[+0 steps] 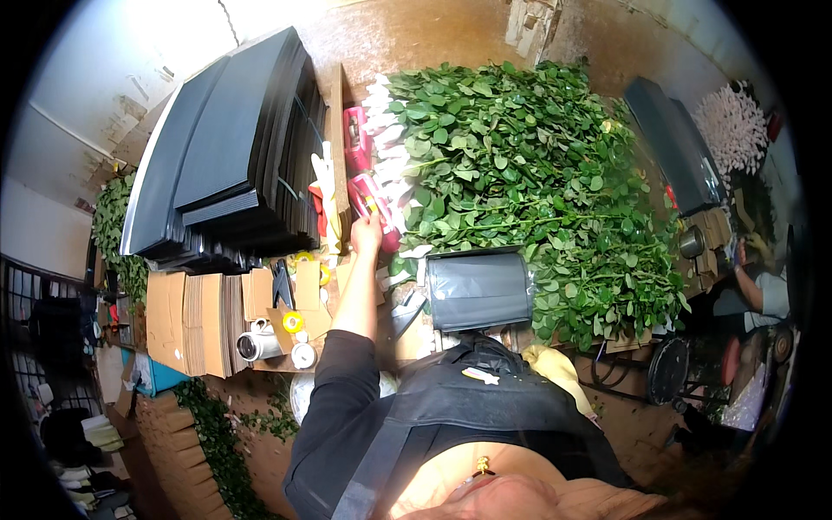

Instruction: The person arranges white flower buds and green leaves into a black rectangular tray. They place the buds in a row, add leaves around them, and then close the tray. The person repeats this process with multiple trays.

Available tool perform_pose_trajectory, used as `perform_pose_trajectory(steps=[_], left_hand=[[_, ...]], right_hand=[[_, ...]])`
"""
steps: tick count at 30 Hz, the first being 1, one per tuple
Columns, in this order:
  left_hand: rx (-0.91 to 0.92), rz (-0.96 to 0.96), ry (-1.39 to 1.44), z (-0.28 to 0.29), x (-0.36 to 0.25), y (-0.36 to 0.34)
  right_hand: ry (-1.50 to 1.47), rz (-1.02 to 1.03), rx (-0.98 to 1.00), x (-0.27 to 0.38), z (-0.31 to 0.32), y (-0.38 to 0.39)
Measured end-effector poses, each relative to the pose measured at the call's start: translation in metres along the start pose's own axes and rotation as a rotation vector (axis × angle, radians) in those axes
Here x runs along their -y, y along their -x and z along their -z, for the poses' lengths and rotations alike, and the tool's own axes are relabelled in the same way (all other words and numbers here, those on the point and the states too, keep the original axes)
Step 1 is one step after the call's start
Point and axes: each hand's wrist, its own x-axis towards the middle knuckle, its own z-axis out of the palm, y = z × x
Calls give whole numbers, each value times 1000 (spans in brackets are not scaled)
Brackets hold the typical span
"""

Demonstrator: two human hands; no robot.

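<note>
Far left, a tall stack of black sheets (230, 147) fans out across the bench, with flattened brown cardboard (186, 322) below it and a couple of tape rolls (260, 344) at the bench edge (one yellow, the others pale). The person's left hand (366, 232) is stretched out from a long black sleeve and is closed around the lower end of a red-pink stapler-like tool (374, 206); a second tool of the same colour (355, 134) lies further up the wooden strip. I judge this to be the pick-up of the tool, and lifting it cleanly calls for clearing the white-wrapped stem ends (387, 139) just beside it. To the right sits an open black sleeve wrapper (479, 289), touching the big heap of leafy green stems (529, 182). The right hand I cannot find; it is probably hidden beneath the torso. Far right, another black stack (676, 156) and a white bundle (732, 126).
</note>
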Motion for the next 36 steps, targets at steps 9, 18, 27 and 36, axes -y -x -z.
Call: perform_pose_trajectory(steps=[9, 18, 27, 36], left_hand=[[-28, -197, -313, 1, 17, 80], [489, -299, -223, 40, -70, 127], [506, -404, -671, 42, -85, 227], [893, 19, 612, 106, -73, 245]], right_hand=[[-150, -17, 61, 6, 8, 12], [30, 25, -36, -22, 10, 6], [125, 72, 20, 20, 33, 10], [338, 172, 37, 50, 68, 20]])
